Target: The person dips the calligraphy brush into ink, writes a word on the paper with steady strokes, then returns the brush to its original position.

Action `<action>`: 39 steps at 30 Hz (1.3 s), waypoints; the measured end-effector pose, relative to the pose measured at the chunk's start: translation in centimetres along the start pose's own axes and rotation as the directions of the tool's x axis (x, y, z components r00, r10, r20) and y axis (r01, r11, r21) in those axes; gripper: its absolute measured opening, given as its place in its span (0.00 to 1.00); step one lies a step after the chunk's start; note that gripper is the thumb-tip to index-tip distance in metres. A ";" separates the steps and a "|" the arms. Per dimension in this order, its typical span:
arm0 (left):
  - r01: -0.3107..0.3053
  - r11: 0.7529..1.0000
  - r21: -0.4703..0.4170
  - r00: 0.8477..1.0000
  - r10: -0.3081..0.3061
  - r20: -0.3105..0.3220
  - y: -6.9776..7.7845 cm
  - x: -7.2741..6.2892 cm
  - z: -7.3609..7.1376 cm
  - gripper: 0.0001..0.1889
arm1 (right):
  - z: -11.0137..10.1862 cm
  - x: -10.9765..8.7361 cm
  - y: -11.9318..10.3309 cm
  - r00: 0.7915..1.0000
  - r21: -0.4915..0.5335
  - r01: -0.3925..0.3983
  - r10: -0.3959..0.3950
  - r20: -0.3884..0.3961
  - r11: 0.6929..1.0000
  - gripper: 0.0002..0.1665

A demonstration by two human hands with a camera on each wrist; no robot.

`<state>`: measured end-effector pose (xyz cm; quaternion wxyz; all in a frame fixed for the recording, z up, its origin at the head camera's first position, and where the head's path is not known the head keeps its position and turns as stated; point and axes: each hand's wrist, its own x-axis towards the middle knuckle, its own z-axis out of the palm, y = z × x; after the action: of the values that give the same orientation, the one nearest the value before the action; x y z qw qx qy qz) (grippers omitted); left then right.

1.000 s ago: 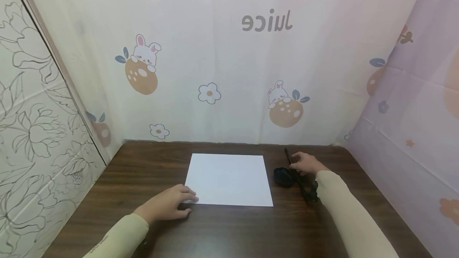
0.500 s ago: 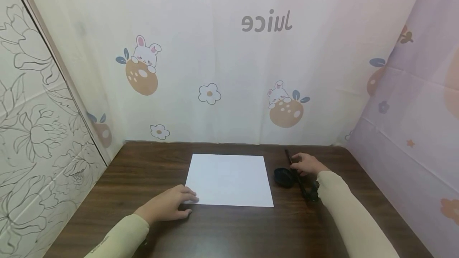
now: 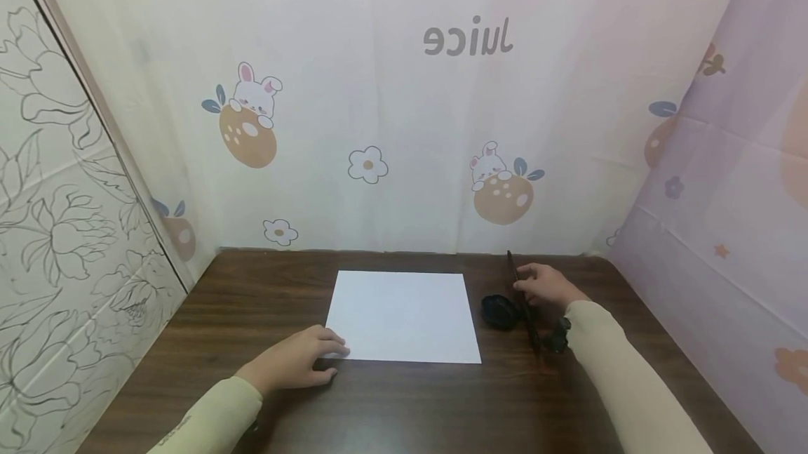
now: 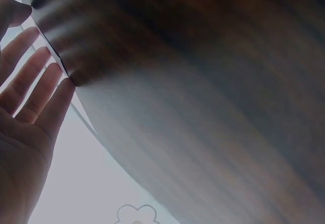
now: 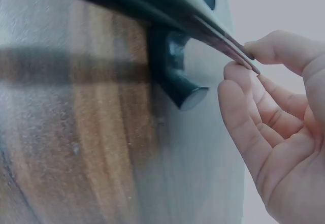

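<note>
My right hand (image 3: 548,285) pinches a long dark stick (image 3: 530,325), shaped like a writing brush, between thumb and fingertips. The stick slants above the table, its far end near the back edge. Just left of it sits a small black dish-like object (image 3: 499,312) with a rounded outline. In the right wrist view, a glossy dark curved piece (image 5: 172,69) shows below the stick; whether it belongs to the dish I cannot tell. My left hand (image 3: 293,359) rests with loosely extended fingers on the near left corner of a white sheet of paper (image 3: 404,317).
A dark wood-grain table (image 3: 391,405) carries everything. A pale patterned curtain (image 3: 379,89) rises behind its back edge. Another curtain (image 3: 726,180) hangs along the right side, and a floral panel (image 3: 69,215) stands on the left.
My right hand has raised the dark stick slightly and shifted a little to the right, and the stick now stands steeper in view. My left hand and the paper stay put.
</note>
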<state>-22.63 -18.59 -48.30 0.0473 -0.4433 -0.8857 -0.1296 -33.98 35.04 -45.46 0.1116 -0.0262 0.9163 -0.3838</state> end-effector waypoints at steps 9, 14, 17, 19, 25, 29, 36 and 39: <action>0.000 1.000 0.004 1.000 0.000 0.002 0.0 0.1 0.0 0.18 | -0.7 -0.1 -0.2 0.998 0.058 0.044 -0.042 -0.036 0.997 0.37; -0.004 1.000 0.005 1.000 0.004 -0.002 0.0 0.0 0.0 0.18 | -1.0 -0.2 -0.8 0.998 0.120 0.052 -0.047 -0.046 0.991 0.38; -0.013 1.000 0.006 1.000 0.013 -0.009 0.0 0.0 0.1 0.17 | -1.3 -0.4 -1.4 0.997 0.150 0.069 -0.061 -0.056 0.986 0.39; -0.016 1.000 0.005 1.000 0.016 -0.014 -0.1 0.0 0.1 0.17 | -1.5 -0.6 -2.0 0.994 0.147 0.094 -0.085 -0.066 0.985 0.39; -0.010 1.000 -0.001 1.000 0.010 -0.013 -0.2 0.0 0.2 0.17 | -1.8 -1.1 -3.3 0.986 0.120 0.143 -0.130 -0.107 0.982 0.39; 0.000 1.000 -0.004 1.000 0.000 -0.002 -0.1 0.0 0.0 0.17 | -2.0 -1.3 -4.0 0.977 0.122 0.168 -0.149 -0.153 0.978 0.39; -0.003 1.000 -0.005 1.000 0.002 -0.003 -0.2 0.0 0.1 0.17 | -2.5 -1.9 -5.4 0.954 0.103 0.239 -0.214 -0.209 0.965 0.36; -0.007 1.000 -0.004 1.000 0.007 -0.004 -0.2 0.0 0.2 0.17 | -2.6 -2.2 -5.7 0.946 0.091 0.258 -0.232 -0.224 0.962 0.36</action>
<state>-22.75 -18.62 -48.49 0.0488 -0.4463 -0.8837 -0.1322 -32.66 33.15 -39.25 -0.0337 -0.0924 0.8880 -0.4491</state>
